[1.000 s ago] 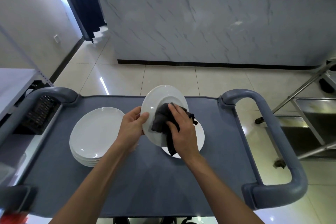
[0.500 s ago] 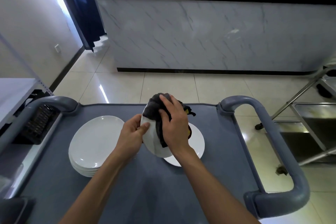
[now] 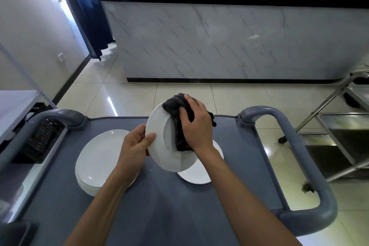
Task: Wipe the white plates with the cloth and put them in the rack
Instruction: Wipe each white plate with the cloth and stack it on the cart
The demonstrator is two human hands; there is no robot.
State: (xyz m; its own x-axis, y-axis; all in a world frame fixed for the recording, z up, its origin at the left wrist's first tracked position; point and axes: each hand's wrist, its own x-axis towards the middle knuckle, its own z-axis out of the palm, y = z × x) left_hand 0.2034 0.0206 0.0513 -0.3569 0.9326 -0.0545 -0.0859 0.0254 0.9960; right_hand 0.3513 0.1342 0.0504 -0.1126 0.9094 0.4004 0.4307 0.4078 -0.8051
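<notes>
1. Left hand [image 3: 135, 146] grips tilted plate [image 3: 161, 146] by its rim, above the cart [image 3: 159, 205].
2. Right hand [image 3: 196, 126] clutches dark cloth [image 3: 175, 106], pressed on plate's upper edge.
3. Plate stack [image 3: 97, 160] lies left; single plate [image 3: 199, 173] underneath.

Bare tabletop [image 3: 169, 209] lies open in front, hemmed by the plate stack [image 3: 95, 164] left, single plate [image 3: 199, 173] centre and grey handles [image 3: 303, 158] at both sides
</notes>
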